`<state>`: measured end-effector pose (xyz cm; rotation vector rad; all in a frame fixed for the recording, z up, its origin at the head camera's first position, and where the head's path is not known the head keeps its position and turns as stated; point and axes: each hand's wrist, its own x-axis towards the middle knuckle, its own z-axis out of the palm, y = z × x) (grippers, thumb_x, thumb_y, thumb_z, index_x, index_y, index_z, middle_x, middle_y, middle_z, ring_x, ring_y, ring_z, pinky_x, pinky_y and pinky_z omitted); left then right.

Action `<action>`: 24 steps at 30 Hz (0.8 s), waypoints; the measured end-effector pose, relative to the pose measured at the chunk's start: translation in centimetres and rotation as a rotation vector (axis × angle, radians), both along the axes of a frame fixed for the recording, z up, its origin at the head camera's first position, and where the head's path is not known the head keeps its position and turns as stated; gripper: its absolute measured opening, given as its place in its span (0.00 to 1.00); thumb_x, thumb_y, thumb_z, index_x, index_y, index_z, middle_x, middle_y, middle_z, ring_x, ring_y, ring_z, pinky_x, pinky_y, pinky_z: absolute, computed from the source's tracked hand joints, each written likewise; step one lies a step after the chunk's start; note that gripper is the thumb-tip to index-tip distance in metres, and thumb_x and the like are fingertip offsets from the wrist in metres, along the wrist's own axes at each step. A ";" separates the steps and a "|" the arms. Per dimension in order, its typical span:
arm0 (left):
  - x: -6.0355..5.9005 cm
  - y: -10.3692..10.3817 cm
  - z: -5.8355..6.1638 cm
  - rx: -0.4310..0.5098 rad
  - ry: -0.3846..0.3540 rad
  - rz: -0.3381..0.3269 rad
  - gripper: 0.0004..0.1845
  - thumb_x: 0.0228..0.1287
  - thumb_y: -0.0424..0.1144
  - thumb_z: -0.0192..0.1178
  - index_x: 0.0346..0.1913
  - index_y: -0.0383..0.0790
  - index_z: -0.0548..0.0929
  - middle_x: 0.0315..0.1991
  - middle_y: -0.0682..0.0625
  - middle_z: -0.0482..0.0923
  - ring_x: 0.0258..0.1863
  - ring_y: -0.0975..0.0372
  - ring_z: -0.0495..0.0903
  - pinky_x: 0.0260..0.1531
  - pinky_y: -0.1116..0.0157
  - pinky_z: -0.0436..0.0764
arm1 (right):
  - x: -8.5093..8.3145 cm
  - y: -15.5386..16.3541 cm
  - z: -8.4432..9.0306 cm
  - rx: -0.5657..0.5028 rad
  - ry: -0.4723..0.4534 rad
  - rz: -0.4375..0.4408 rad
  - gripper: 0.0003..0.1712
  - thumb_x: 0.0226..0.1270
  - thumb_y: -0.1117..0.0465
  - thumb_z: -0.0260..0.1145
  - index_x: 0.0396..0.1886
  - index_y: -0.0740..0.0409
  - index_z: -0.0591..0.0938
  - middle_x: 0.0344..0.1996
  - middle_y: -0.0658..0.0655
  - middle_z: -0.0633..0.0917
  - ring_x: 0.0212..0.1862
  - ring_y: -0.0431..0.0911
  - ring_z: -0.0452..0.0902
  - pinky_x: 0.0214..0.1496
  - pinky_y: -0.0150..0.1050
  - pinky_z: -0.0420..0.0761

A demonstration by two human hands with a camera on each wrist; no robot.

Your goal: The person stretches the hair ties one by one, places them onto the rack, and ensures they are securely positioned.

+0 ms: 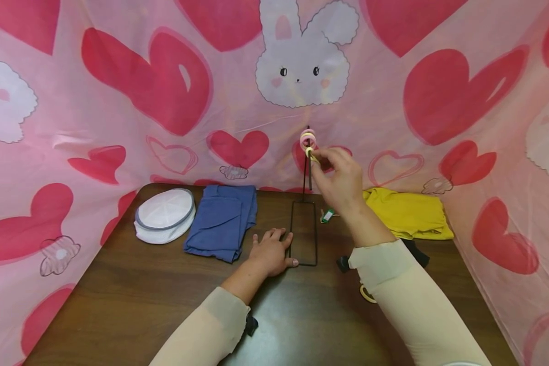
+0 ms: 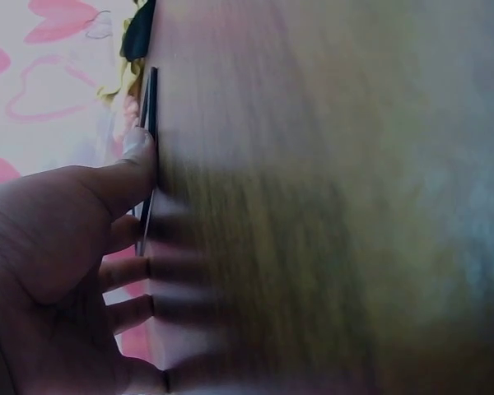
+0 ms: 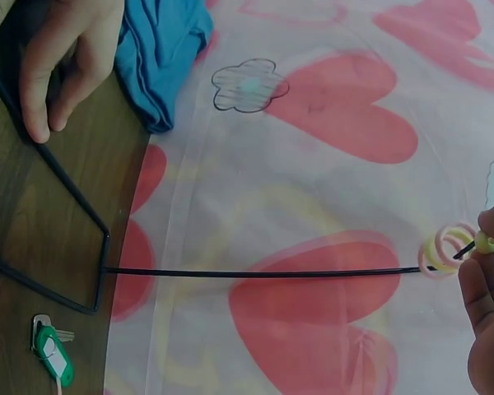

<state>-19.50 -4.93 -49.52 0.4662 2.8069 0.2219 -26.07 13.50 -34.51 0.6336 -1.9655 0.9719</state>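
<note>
Pink heart-and-bunny sheeting is hanging around a dark wooden table (image 1: 142, 305), where a white cap (image 1: 164, 215) and folded blue cloth (image 1: 222, 220) are lying at the left. Beside them the left hand (image 1: 271, 251) is being pressed flat, fingers straight, against the wire stand's base (image 1: 303, 233). At the upright's top, a yellow ring (image 1: 309, 151) is being pinched by the right hand (image 1: 340, 178), just under pink rings (image 1: 308, 138). Yellow cloth (image 1: 407, 212) is lying farther right.

A thin black metal wire stand (image 1: 304, 231) sits on the glossy dark wood table (image 1: 132, 300), near soft blue cloth (image 1: 221, 221).
</note>
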 end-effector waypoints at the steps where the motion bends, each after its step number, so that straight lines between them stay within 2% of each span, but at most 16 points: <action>1: 0.0 0.0 0.0 -0.001 -0.001 0.000 0.46 0.67 0.71 0.57 0.83 0.59 0.58 0.83 0.54 0.52 0.82 0.53 0.48 0.74 0.34 0.52 | -0.2 0.0 0.0 -0.006 -0.003 -0.008 0.09 0.64 0.65 0.73 0.42 0.63 0.91 0.38 0.59 0.89 0.37 0.50 0.86 0.43 0.45 0.86; 8: 0.0 0.1 -0.1 0.004 0.007 -0.006 0.46 0.66 0.71 0.58 0.83 0.59 0.59 0.83 0.54 0.53 0.82 0.52 0.49 0.74 0.34 0.52 | -1.4 -0.3 0.0 -0.044 -0.039 -0.042 0.09 0.65 0.65 0.72 0.43 0.63 0.91 0.38 0.59 0.89 0.37 0.49 0.86 0.43 0.39 0.84; 14: -0.1 0.2 -0.3 0.011 0.015 -0.007 0.46 0.66 0.71 0.58 0.83 0.59 0.59 0.83 0.54 0.53 0.82 0.53 0.50 0.74 0.34 0.52 | -2.2 -0.6 -0.3 -0.062 -0.029 -0.048 0.12 0.63 0.70 0.71 0.46 0.67 0.90 0.41 0.62 0.88 0.37 0.51 0.87 0.43 0.44 0.87; 19: 0.0 0.2 -0.1 0.015 0.013 -0.007 0.46 0.66 0.71 0.59 0.83 0.59 0.60 0.82 0.53 0.54 0.82 0.52 0.50 0.74 0.34 0.52 | -1.8 -0.5 -0.9 -0.080 -0.031 -0.033 0.14 0.59 0.73 0.71 0.46 0.68 0.89 0.41 0.62 0.88 0.37 0.52 0.86 0.43 0.42 0.86; 24: 0.1 0.0 0.2 0.013 0.008 -0.003 0.46 0.67 0.70 0.59 0.83 0.58 0.60 0.82 0.53 0.54 0.82 0.52 0.50 0.74 0.34 0.52 | -0.8 0.1 -1.7 -0.062 -0.040 -0.016 0.13 0.62 0.71 0.73 0.47 0.68 0.89 0.42 0.63 0.87 0.37 0.51 0.87 0.44 0.31 0.84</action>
